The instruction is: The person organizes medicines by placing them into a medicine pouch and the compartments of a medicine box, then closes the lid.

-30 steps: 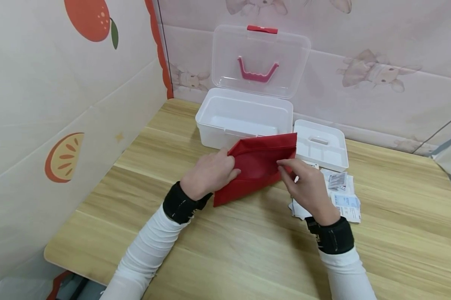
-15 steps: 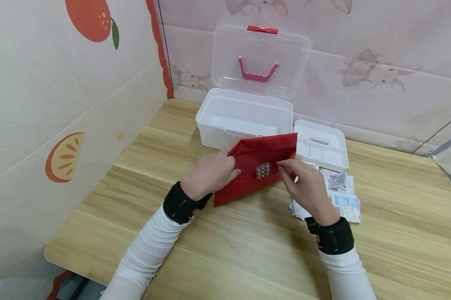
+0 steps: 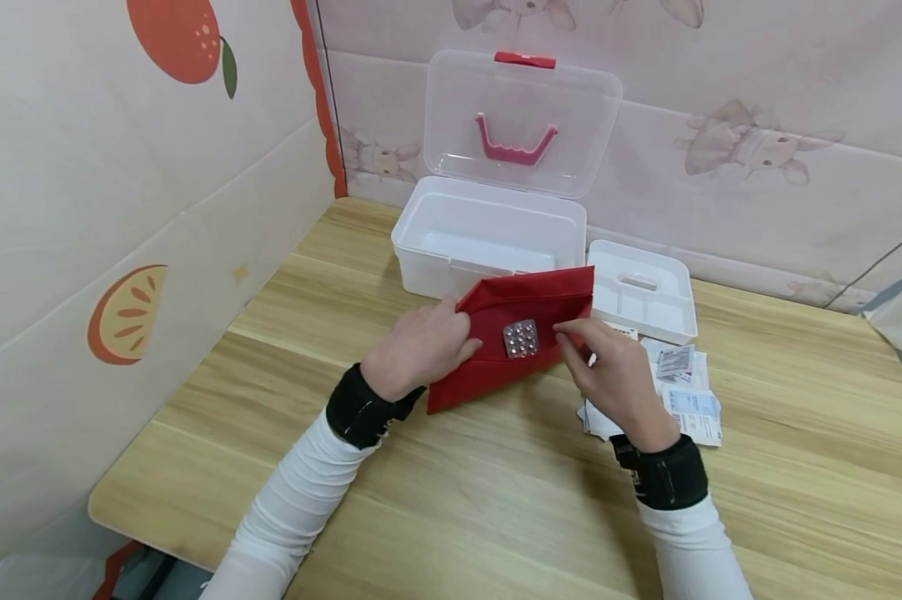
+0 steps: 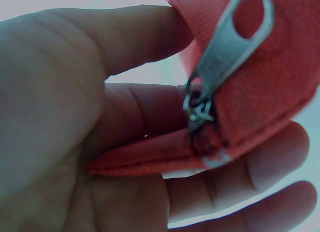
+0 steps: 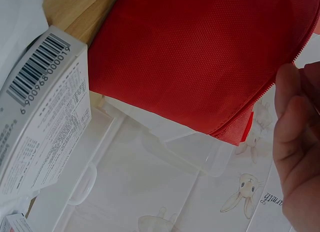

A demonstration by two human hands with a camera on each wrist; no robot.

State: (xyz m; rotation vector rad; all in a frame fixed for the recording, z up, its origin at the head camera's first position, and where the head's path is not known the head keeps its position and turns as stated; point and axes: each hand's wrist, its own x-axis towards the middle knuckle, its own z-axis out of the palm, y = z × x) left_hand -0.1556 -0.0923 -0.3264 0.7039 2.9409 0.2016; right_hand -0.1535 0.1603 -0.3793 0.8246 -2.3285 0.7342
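A red zip pouch (image 3: 458, 387) is held tilted above the table with its mouth spread. My left hand (image 3: 418, 346) grips its left end; in the left wrist view a metal zipper pull (image 4: 227, 55) hangs by the thumb. My right hand (image 3: 616, 371) pinches the zipped edge at the pouch's right side, and the right wrist view has those fingers (image 5: 290, 127) at the zipper teeth. In the mouth of the pouch a silvery blister pack (image 3: 521, 338) shows its rounded pockets, between the two hands and apart from the fingers.
Behind the pouch stands a white plastic box (image 3: 488, 221), its clear lid (image 3: 451, 108) raised against the wall. A white compartment tray (image 3: 672, 308) sits to its right. Flat packets (image 3: 693, 408) lie under and beside my right hand, with a barcoded carton (image 5: 47, 117) near them.
The blister pack came into sight in the pouch's mouth, first blurred, then lying slightly further left with its face showing. Both hands and the pouch stay where they were.
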